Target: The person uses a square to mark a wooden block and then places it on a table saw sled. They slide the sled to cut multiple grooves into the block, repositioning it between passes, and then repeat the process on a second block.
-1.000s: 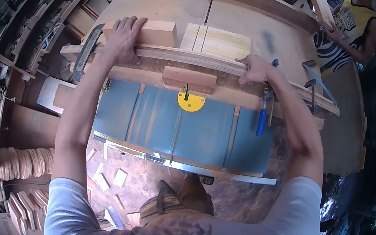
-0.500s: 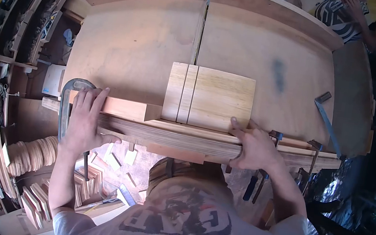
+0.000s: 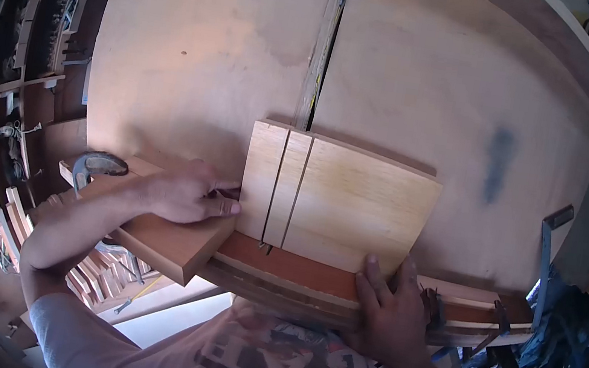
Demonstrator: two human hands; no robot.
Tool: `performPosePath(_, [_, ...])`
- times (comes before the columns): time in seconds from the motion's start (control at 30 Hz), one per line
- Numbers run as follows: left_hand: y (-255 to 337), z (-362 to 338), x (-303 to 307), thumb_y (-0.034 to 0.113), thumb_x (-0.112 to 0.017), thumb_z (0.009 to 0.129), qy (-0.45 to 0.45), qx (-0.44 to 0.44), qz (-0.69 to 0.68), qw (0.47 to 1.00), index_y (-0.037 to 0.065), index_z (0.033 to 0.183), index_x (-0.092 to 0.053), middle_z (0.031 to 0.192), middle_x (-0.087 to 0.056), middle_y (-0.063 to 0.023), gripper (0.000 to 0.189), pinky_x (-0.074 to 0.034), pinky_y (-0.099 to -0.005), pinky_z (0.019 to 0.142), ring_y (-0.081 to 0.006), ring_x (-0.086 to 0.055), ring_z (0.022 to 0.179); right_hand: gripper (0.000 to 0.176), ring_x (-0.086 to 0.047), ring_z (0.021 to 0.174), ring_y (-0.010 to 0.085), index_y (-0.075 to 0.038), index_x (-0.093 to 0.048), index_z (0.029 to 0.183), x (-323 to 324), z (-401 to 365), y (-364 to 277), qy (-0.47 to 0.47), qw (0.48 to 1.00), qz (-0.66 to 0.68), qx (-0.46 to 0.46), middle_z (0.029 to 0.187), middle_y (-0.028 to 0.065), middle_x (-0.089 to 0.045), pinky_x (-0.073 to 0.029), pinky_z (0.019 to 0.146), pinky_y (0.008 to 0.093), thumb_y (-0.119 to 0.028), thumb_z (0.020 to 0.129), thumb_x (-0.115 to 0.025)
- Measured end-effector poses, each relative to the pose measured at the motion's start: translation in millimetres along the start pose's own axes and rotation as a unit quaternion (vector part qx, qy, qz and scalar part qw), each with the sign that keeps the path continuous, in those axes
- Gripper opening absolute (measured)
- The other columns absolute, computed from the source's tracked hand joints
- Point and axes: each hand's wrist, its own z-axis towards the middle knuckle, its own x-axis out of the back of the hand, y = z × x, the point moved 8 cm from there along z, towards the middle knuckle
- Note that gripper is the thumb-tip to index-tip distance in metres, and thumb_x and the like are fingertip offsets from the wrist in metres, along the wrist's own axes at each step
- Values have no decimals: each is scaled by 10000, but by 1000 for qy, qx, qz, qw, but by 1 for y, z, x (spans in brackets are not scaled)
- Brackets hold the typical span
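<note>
A pale wooden board [image 3: 360, 201] with two dark parallel grooves lies flat on the large plywood panel, near its front rail. My left hand [image 3: 190, 195] rests over a thick wooden block [image 3: 183, 243]. Its thumb and forefinger meet the board's left edge, while the other fingers are curled and partly hidden. At the board's near right corner is my right hand [image 3: 390, 305], thumb on the top face and fingers along the edge. The front rail [image 3: 290, 266] runs beneath the board's near edge, with the block butting against the board's left side.
A metal clamp [image 3: 100, 166] grips near the block's left end. More clamps [image 3: 501, 318] sit on the rail at right. A try square [image 3: 547, 252] lies at the panel's right edge. A long slot [image 3: 324, 59] cuts through the plywood panel [image 3: 203, 33]. Shelves [image 3: 35, 31] stand at left.
My left hand has moved right, from the clamp to the board's left edge. The block now sits turned and sticks out over the front. My view has come closer to the panel.
</note>
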Motion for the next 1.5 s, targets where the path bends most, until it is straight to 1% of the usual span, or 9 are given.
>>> performPosePath(0.13, [7,4,4,154,-700,986,61,-78,10,995,-19,1051,-657,850,-703,-245,190,-570,-524,756,-463,-710,830,883,-432,1335,703,6,-674,1302,-4,4,7,-6,1000,14,4,1536,218,-543,-421,1079,783,-471,608,-941])
performPosePath(0.33, [3,10,-1,110,-685,986,74,-111,15,991,3,969,-620,876,-652,-222,127,-557,-532,747,-455,-681,837,916,-433,1309,724,12,-678,1302,-9,7,9,-15,1000,23,2,1536,218,-538,-421,1060,798,-502,593,-946])
performPosePath(0.43, [7,6,-7,94,-671,987,74,-125,11,989,-32,926,-616,855,-678,-242,151,-572,-523,765,-469,-696,835,906,-441,1291,733,8,-682,1300,-18,-2,5,-19,1000,20,3,1535,222,-537,-423,1051,802,-499,597,-943])
performPosePath(0.8, [12,5,1,75,-663,985,69,-125,-5,990,-61,1041,-635,913,-688,-262,149,-582,-535,825,-483,-702,899,862,-477,1277,716,-36,-703,1291,-9,5,2,-11,1000,2,-15,1525,192,-554,-388,1061,822,-482,595,-945])
performPosePath(1.0, [10,3,1,75,-673,972,88,-152,14,984,-55,1171,-648,918,-696,-250,239,-570,-534,868,-469,-692,920,920,-427,1391,595,-99,-698,1323,-10,-5,2,-1,998,-2,-60,1541,155,-553,-273,1170,783,-492,532,-954])
performPosePath(1.1, [5,4,-1,92,-678,971,82,-141,20,986,-54,1231,-637,947,-695,-244,301,-562,-530,900,-460,-683,949,780,-414,1431,515,-96,-690,1332,-8,-12,-1,11,997,21,-79,1553,142,-552,-240,1199,760,-432,657,-892])
performPosePath(1.2, [0,3,-5,115,-681,973,76,-141,38,986,-55,1264,-625,989,-690,-243,341,-559,-523,917,-456,-673,974,572,-421,1462,483,-70,-701,1307,-7,3,-15,39,993,-101,37,1560,145,-553,-250,1205,749,-324,798,-763])
performPosePath(1.3, [5,2,-1,125,-680,975,70,-135,37,988,-54,1291,-613,1020,-689,-245,370,-559,-519,925,-454,-668,991,466,-404,1498,480,-49,-715,1277,-5,14,-14,-10,997,-61,39,1557,153,-558,-248,1212,744,-238,856,-656])
performPosePath(1.5, [11,-1,7,133,-667,992,73,-133,36,988,-63,1294,-596,1048,-679,-249,367,-556,-516,952,-447,-663,1020,482,-373,1527,486,-53,-742,1229,5,15,-15,-9,997,-61,46,1552,157,-564,-229,1226,749,-292,812,-701])
